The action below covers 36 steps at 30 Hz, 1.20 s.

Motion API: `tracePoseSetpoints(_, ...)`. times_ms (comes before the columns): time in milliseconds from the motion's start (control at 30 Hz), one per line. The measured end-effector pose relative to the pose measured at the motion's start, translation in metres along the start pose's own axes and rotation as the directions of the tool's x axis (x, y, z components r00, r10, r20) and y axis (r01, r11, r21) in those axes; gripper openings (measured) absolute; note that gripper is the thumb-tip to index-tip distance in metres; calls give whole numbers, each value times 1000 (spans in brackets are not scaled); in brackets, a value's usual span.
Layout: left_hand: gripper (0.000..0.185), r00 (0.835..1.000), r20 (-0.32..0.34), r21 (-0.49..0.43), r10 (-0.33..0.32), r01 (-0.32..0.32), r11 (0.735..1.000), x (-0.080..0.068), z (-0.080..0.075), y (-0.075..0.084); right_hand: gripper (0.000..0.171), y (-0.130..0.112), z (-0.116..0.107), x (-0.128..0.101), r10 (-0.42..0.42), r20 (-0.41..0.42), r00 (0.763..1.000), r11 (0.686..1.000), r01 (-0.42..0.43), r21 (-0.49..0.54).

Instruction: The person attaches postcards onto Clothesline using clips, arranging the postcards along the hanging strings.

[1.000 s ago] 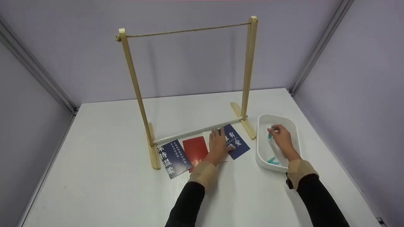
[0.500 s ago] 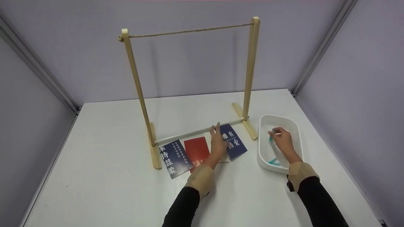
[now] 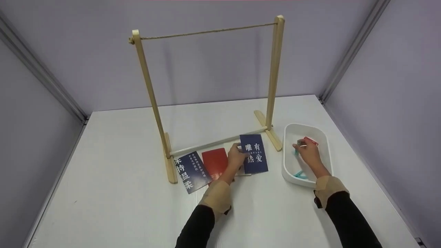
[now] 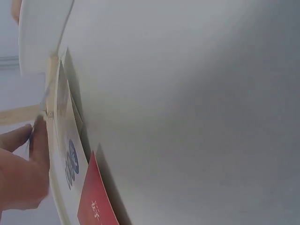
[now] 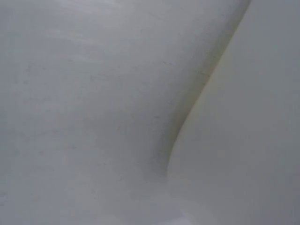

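My left hand (image 3: 236,156) pinches the left edge of a dark blue card (image 3: 254,153) with white characters. Seen in the left wrist view, the thumb and a finger (image 4: 39,138) meet on a thin edge, above a pale card (image 4: 70,154) with a round blue mark. Beside that hand lie a red card (image 3: 215,161) and another blue card (image 3: 193,172), partly overlapping. Inside the white bin (image 3: 285,162), my right hand (image 3: 309,151) pinches a teal clothespin (image 3: 296,151). A red piece (image 3: 311,140) shows behind its knuckles. The right wrist view has only white surfaces.
A wooden frame (image 3: 272,75) with a twine line (image 3: 206,32) across its top stands behind the cards. Its low white crossbar (image 3: 213,143) runs just beyond them. Another teal clothespin (image 3: 299,175) lies in the bin. Grey panels enclose the white table (image 3: 120,206).
The left hand has gone from lying spread over the cards to pinching the right-hand blue card, which has turned straighter. The red piece has come into sight by the right hand, which stays in the bin.
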<state>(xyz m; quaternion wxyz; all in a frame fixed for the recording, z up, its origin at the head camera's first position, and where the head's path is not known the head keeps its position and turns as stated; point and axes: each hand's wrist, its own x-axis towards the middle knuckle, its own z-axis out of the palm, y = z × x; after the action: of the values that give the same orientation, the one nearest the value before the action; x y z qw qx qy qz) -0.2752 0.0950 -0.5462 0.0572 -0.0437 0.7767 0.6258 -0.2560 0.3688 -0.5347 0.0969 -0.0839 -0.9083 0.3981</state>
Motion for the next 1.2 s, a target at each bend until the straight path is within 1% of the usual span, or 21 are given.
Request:
tracePoseSetpoints(100,35,999,28,-2,-27,27,1000,0,-3,0,35,-1,-1,0,6,9,1000,1000,-6,-18)
tracePoseSetpoints(200,29,999,36,-18,-39,39,999,-2,-7,0,33,0,-2,0,10,7,1000,999,-9,-30)
tracePoseSetpoints(367,30,1000,-2,-71,10,-10,997,-3,-15,6,31,1,-2,0,-10,-4,1000,999,10,-42)
tracePoseSetpoints(433,31,999,-14,-118,35,-36,992,-3,-19,9,31,0,-2,0,-18,-11,1000,999,17,-37)
tracePoseSetpoints(500,31,998,-23,-178,60,-63,982,-2,-23,13,33,-2,-4,0,-15,-16,1000,999,14,-29)
tracePoseSetpoints(567,31,995,-34,-239,91,-97,966,-1,-27,19,36,-6,-6,1,8,-18,1000,1000,-8,-16)
tracePoseSetpoints(633,30,990,-45,-307,131,-138,942,1,-32,26,37,-11,-8,2,43,-25,999,999,-42,8)
tracePoseSetpoints(700,30,981,-68,-356,182,-194,914,3,-39,34,38,-17,-11,5,59,-34,998,998,-58,30)
tracePoseSetpoints(733,30,974,-80,-377,211,-225,898,4,-43,39,38,-20,-13,7,56,-38,998,998,-54,41)
tracePoseSetpoints(833,30,947,-119,-426,298,-320,846,9,-58,55,41,-33,-21,16,23,-47,999,998,-20,62)
tracePoseSetpoints(900,31,926,-150,-444,346,-376,813,11,-69,67,42,-44,-28,23,-11,-62,998,998,15,63)
tracePoseSetpoints(1000,30,892,-202,-450,405,-452,770,14,-87,86,44,-69,-42,36,-33,-103,994,994,43,96)
tracePoseSetpoints(1100,29,848,-273,-431,455,-531,730,17,-105,104,46,-102,-58,50,-47,-174,984,988,71,135)
tracePoseSetpoints(1133,28,831,-300,-428,468,-556,713,18,-111,110,46,-115,-64,54,-45,-202,978,984,77,157)
tracePoseSetpoints(1200,28,799,-355,-426,485,-600,677,20,-122,121,44,-142,-75,62,-42,-282,959,973,104,208)
